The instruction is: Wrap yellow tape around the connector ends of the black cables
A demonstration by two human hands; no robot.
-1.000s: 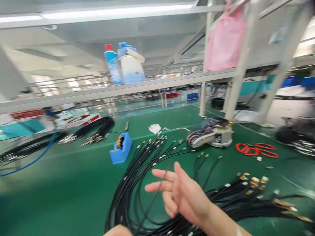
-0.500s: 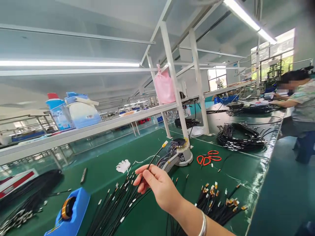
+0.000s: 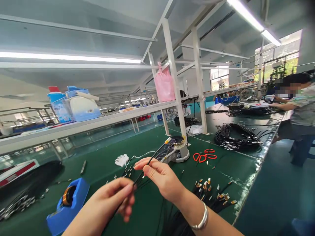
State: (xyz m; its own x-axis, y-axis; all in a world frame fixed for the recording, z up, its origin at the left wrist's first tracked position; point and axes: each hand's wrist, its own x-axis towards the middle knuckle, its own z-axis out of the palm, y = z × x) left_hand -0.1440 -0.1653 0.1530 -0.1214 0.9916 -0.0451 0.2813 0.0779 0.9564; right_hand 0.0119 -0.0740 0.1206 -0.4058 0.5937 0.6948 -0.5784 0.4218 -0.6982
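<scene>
A thin black cable (image 3: 155, 154) slants up from my hands, its yellow-tipped end reaching the round grey device (image 3: 180, 152) with a ring of yellow teeth. My right hand (image 3: 159, 177), wearing a silver bangle, pinches the cable between thumb and fingers. Lower down, my left hand (image 3: 113, 198) is closed on the same cable, slightly blurred. Behind my hands lie more black cables with white tags, mostly hidden by them. To the right of my right wrist rests a bundle of black cables (image 3: 205, 193) with white and amber tips.
A blue tape dispenser (image 3: 71, 206) stands at left, near a dark cable bundle (image 3: 31, 186). Red-handled scissors (image 3: 202, 158), a white glove (image 3: 121, 160) and coiled cables (image 3: 237, 136) lie on the green table. A shelf holds bottles and a pink bag (image 3: 164, 85). A person (image 3: 299, 98) works at right.
My left hand has come in from below and taken hold of the cable. The cable's tip now sits closer to the grey device. The view has shifted slightly.
</scene>
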